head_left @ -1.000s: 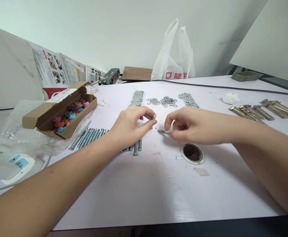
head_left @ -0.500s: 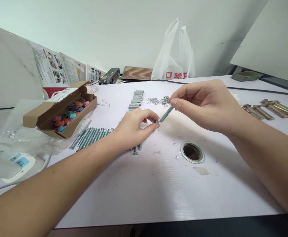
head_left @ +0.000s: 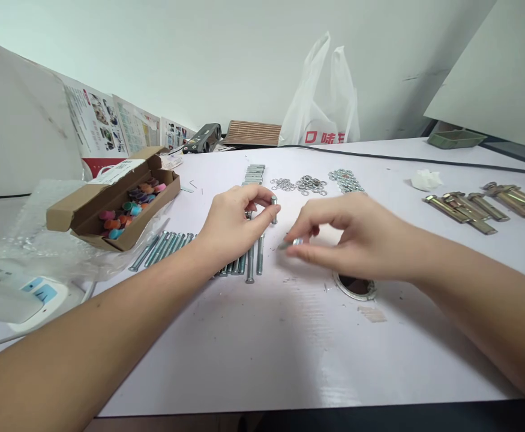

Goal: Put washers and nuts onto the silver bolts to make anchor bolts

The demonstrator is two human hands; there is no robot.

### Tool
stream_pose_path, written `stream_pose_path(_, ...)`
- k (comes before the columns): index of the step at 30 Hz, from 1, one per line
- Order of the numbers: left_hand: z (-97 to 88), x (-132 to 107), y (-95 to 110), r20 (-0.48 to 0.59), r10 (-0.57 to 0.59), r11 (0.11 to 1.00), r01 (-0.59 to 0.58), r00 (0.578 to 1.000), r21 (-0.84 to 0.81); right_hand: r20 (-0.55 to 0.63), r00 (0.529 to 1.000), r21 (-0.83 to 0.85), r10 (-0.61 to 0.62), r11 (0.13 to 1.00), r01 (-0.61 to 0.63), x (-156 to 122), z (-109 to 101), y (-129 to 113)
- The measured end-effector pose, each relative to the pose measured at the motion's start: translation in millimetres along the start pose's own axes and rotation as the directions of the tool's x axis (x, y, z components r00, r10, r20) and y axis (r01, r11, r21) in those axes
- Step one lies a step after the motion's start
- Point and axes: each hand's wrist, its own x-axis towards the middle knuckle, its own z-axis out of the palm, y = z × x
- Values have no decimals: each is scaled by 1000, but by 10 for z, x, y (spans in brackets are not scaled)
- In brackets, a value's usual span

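Observation:
Between the thumb and fingers of my left hand stands a short, shiny metal sleeve, held roughly upright. My right hand is closer to me on the right, pinching a small metal piece. Motion blur and the fingers hide most of that piece's shape. The two hands are apart. Beneath and beside my left hand lie several zinc-coloured bolts, with another row of bolts to the left. Behind it is a stack of short metal sleeves.
Flat washers, spring washers and nuts lie in piles at the back. Brass-coloured anchor bolts lie right. A cardboard box of colourful caps stands left. A round hole opens in the table below my right hand.
My hands have separated. The right hand has come down and toward me with its metal piece, no longer tilted against what the left holds. The left hand has risen slightly, its sleeve now upright.

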Motion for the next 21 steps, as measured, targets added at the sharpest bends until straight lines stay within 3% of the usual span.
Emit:
stream_pose_path(3, -17, 3, 42, -149, -11, 1000, 13, 989, 10, 200, 979, -37, -39, 998, 47, -2, 171, -74)
stream_pose_path(7, -54, 17, 63, -295, 20, 1000, -15, 955, 19, 303, 951, -37, -61, 996, 76, 25, 351, -90)
stream_pose_path(11, -42, 23, 11, -327, 36, 999, -38, 944, 3, 256, 967, 7, -18, 1000, 17, 60, 361, -44)
stream_pose_path(14, -13, 21, -29, -277, 53, 998, -57, 959, -7, 91, 992, 1, 86, 996, -86, 139, 319, -25)
stream_pose_path(17, -64, 67, -54, -273, 66, 998, -67, 960, 6, -61, 969, -117, 239, 962, -245, 310, 324, -17)
stream_pose_path(21, -279, 177, -86, -394, -28, 996, 58, 919, 65, 7, 931, -216, 364, 910, -354, 608, 429, 34)
